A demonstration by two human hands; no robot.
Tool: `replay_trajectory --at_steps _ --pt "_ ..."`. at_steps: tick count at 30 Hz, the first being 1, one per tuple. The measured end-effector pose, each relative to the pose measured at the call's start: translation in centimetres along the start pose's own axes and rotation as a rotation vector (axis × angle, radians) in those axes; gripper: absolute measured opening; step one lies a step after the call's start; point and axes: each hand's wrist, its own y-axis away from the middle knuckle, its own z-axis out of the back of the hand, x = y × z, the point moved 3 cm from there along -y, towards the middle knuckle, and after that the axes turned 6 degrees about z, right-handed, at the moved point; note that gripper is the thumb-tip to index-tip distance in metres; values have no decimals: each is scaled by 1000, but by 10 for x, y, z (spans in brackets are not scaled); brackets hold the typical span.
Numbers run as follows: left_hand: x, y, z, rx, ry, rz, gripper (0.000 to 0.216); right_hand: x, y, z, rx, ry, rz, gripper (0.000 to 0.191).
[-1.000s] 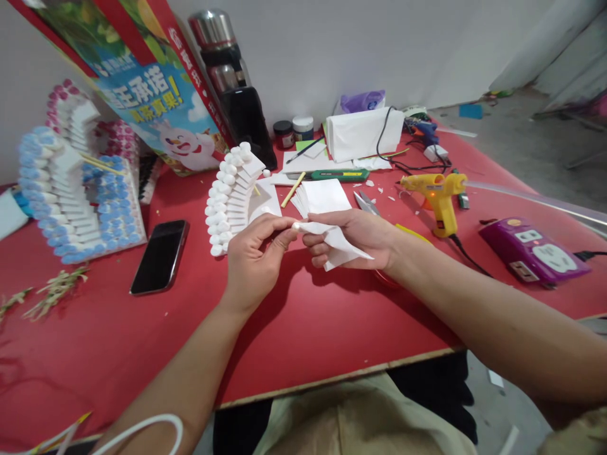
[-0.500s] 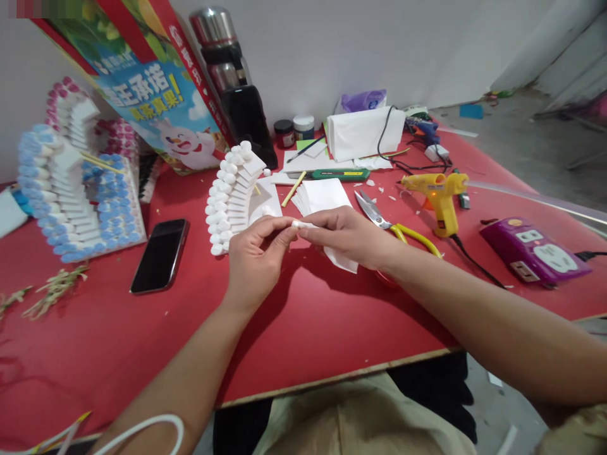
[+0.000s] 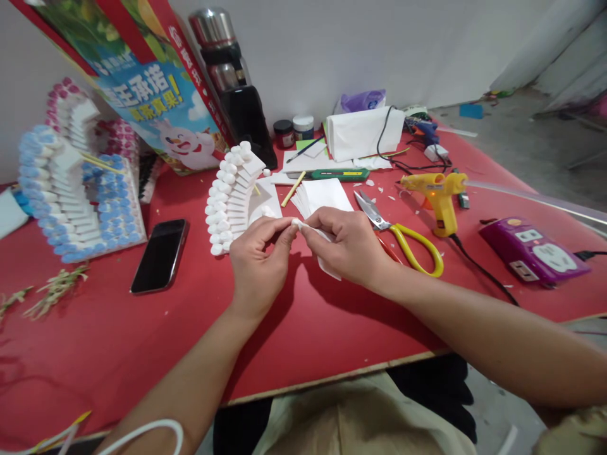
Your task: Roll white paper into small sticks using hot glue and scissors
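My left hand (image 3: 260, 265) is closed, with thumb and forefinger pinching the rolled white tip of a piece of tissue paper (image 3: 328, 268). From the other side my right hand (image 3: 353, 248) grips the same tissue, its loose part hanging below the fingers. Both hands are above the table's middle. Just behind them lies a stack of white paper sheets (image 3: 327, 194). Beyond my left hand stands a curved white model (image 3: 220, 205) edged with rounded white paper pieces. Scissors with yellow handles (image 3: 415, 249) lie beside my right hand.
A yellow glue gun (image 3: 439, 196) and a purple power strip (image 3: 533, 249) with cords sit at the right. A phone (image 3: 160, 256) and a blue-and-white model (image 3: 80, 196) are at the left. A green utility knife (image 3: 339, 174) lies behind the sheets.
My right hand has turned slightly and shifted, leaving more of the scissor handles in view. The tissue's hanging part has moved left. My left hand keeps its pinch.
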Motion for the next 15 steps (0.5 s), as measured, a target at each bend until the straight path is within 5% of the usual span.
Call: replay_trajectory --at_steps 8,15 --pt "-8 8 -2 13 -91 -216 16 4 2 4 2 98 46 20" --pt "5 -6 5 147 278 122 5 5 -6 14 136 -23 166 16"
